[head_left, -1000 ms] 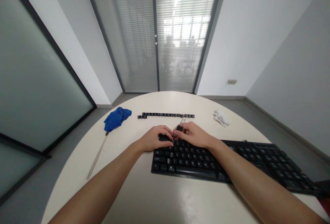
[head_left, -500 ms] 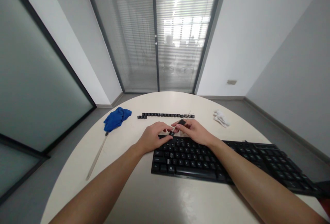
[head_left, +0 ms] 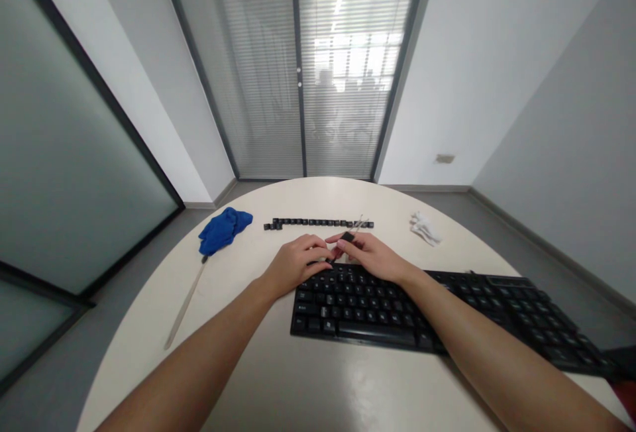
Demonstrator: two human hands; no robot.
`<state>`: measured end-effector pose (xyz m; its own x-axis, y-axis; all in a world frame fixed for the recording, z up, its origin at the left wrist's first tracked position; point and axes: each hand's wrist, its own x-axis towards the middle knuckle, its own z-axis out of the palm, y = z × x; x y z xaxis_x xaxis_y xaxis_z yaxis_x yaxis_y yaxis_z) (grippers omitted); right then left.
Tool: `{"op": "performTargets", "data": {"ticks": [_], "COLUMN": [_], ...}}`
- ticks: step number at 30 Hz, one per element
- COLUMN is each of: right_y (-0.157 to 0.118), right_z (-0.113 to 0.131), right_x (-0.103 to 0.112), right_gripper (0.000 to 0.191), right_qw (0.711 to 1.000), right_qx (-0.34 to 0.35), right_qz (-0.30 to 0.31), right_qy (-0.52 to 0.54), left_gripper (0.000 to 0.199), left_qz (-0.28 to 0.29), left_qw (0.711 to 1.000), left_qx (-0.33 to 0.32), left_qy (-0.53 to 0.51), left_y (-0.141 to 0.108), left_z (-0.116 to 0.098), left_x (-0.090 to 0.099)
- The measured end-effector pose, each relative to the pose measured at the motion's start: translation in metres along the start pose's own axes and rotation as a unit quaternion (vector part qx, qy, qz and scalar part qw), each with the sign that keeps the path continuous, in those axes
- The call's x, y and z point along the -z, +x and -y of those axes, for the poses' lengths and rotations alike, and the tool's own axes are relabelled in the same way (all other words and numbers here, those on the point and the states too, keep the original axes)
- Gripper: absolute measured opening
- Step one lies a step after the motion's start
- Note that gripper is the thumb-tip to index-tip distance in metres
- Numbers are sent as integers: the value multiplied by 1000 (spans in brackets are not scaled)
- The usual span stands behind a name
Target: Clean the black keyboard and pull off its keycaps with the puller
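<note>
Over the upper left part of the black keyboard (head_left: 368, 316), my two hands are close together. My left hand (head_left: 294, 263) is closed, its thumb and fingers pinching a small black keycap (head_left: 330, 260) that is mostly covered. In my right hand (head_left: 375, 253) is a keycap puller with a black handle (head_left: 348, 236); its thin wires stick out toward the far side of the table. Whether the puller touches the keycap cannot be made out. Beyond my hands, a row of loose black keycaps (head_left: 311, 222) lies on the table, with a few more at its left end.
A blue cloth (head_left: 224, 228) lies at the left of the round white table (head_left: 248, 379), touching the dark tip of a long pale stick (head_left: 185, 309). Toward the right edge sits a crumpled white cloth (head_left: 424, 228). Glass panels with blinds (head_left: 342, 107) stand behind the table.
The left fingers have closed further over the keycap, which now shows less. The puller's handle has shifted slightly left and down in my right hand. Everything else stays put.
</note>
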<state>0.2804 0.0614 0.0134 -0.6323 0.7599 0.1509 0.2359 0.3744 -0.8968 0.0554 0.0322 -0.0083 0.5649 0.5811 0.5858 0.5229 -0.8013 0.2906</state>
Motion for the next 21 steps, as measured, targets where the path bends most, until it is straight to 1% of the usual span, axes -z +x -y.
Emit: {"op": "performTargets", "data": {"ticks": [8,12,17,21], "right_y": [2,3,2,2], "right_z": [-9,-9,-6,-5], "right_x": [2,3,2,0], "right_gripper": [49,49,46,42], "right_qw": [999,999,999,997], "right_qx": [-2,-1,-8,-7], "right_qz": [11,10,-2,-2], "right_qy": [35,42,52,72], "left_gripper": [17,18,18,19], "left_qz": [13,9,7,15], "left_qw": [1000,1000,999,996], "left_qx": [-7,-10,-34,-59], "left_qy": [-2,2,24,62], "left_y": [-1,-1,-1,-1], "left_z": [0,0,-2,-5], "left_x": [0,1,2,4]}}
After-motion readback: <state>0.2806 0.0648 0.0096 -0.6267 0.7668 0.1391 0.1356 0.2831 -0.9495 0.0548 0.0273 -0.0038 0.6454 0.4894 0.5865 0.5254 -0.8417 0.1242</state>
